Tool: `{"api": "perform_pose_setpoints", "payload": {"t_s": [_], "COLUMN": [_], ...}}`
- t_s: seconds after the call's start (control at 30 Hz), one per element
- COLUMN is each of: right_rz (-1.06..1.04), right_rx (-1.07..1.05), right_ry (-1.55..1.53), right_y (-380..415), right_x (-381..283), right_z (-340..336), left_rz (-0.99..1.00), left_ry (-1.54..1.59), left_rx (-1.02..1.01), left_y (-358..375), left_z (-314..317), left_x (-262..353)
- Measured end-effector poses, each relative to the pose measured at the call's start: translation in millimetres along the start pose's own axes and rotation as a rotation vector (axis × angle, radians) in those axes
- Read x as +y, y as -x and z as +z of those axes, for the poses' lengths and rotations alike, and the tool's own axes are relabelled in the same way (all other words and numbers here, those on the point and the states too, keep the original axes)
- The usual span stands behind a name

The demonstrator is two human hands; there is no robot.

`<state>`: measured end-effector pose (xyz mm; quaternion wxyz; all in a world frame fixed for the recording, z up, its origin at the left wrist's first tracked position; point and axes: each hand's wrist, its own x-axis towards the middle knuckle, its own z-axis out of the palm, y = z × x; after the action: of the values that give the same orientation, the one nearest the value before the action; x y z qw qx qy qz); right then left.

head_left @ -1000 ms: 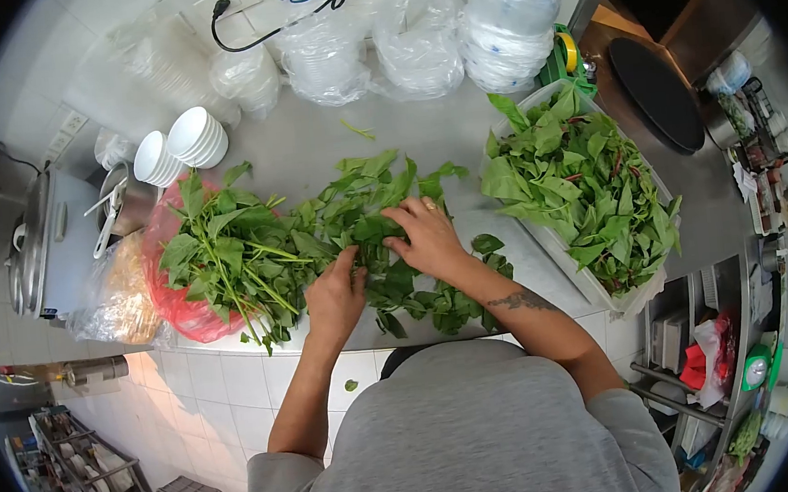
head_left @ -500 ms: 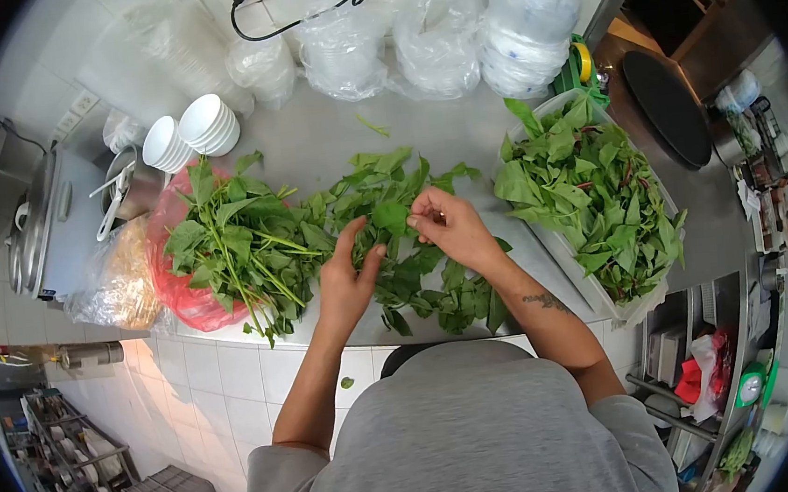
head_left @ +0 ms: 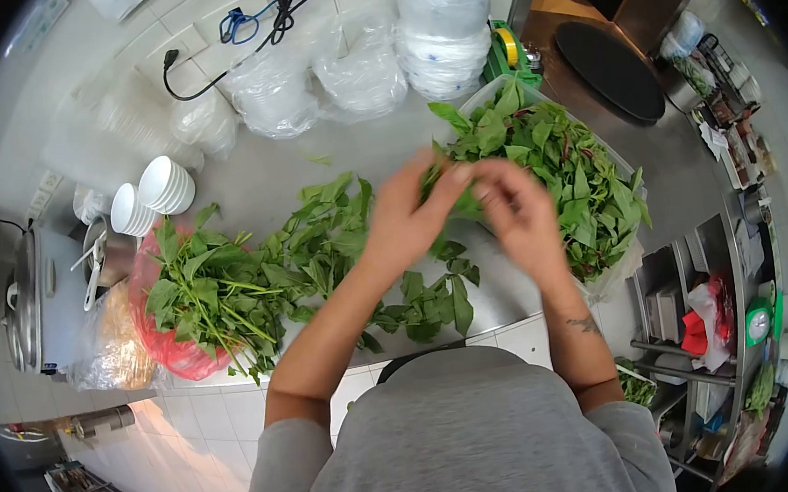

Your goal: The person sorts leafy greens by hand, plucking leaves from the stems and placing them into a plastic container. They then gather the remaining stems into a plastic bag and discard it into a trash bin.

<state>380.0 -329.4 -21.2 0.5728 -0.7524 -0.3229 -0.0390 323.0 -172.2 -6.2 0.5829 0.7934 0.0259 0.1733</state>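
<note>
My left hand point(head_left: 412, 209) and my right hand point(head_left: 520, 209) meet at the near left side of a clear plastic tub point(head_left: 631, 161). Their fingers are somewhat blurred. Green leaves point(head_left: 467, 206) show between them, and both hands are closed on these. Leafy greens point(head_left: 566, 156) with some reddish stems fill the tub. Left of my hands, loose leafy sprigs point(head_left: 327, 228) spread over the steel table point(head_left: 261, 169). A bunch of long-stemmed greens point(head_left: 201, 286) lies on a pink plastic bag point(head_left: 160, 334) at the far left.
White bowls point(head_left: 166, 183) stand stacked at the back left, near a metal pot point(head_left: 119, 247). Bagged plastic containers point(head_left: 273, 93) line the wall below a black cable point(head_left: 211, 86). A round black tray point(head_left: 610, 71) lies beyond the tub, with a shelf rack point(head_left: 700, 313) at right.
Both hands have moved right, from above the loose sprigs to the tub's left edge, and come together. The camera view has shifted, so the table and its items appear further left.
</note>
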Motion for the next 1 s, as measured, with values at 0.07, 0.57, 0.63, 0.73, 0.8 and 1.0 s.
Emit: {"api": "perform_pose_setpoints", "payload": {"t_s": [0.07,0.57,0.63,0.73,0.8,1.0], "right_rz": [-0.051,0.111,0.069,0.016,-0.017,-0.216], "right_rx": [0.194,-0.056,-0.001,0.031,0.054,0.193], "right_ry": [0.165,0.65,0.689,0.717,0.751,0.694], "right_y": [-19.7,-62.5,-63.2,-57.1,-53.7,-33.9], "right_x": [4.9,95.7,90.3,83.3,78.4,28.4], "right_z": [-32.8,-107.0,-107.0,-102.0,-98.9,-63.6], "left_rz": [0.091,0.358,0.324,0.158,0.12,-0.057], "left_ry": [-0.032,-0.616,-0.557,-0.559,-0.65,-0.921], "left_rx": [-0.039,-0.206,-0.186,-0.22,-0.204,0.045], "left_y": [-42.1,-94.8,-62.2,-0.4,46.9,155.1], "left_z": [27.5,32.2,-1.6,-37.0,-45.4,-28.5], "left_x": [21.3,4.1,-1.5,-26.7,-57.2,-83.6]}}
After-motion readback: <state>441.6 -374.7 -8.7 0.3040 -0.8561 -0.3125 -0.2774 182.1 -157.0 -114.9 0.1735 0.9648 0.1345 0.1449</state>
